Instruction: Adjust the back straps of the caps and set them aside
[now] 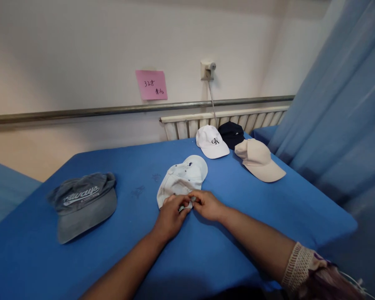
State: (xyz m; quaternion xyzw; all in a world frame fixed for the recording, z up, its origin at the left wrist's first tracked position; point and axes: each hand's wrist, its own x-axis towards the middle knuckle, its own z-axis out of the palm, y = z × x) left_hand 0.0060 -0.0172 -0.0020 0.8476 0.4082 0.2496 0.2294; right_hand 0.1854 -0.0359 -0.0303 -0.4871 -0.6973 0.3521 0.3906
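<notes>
A pale blue-white cap (183,177) lies flattened on the blue table (237,233), its brim pointing away from me. My left hand (170,216) and my right hand (208,205) meet at the cap's near edge. Both hands pinch the cap's back strap, with the fingers closed on a small metal buckle between them.
A grey cap with "Always" lettering (83,204) lies at the left. A white cap (211,141), a dark navy cap (231,133) and a beige cap (259,160) lie at the far right. Behind are a radiator (225,121), a wall rail and a pink note (151,84). A blue curtain (340,116) hangs at right.
</notes>
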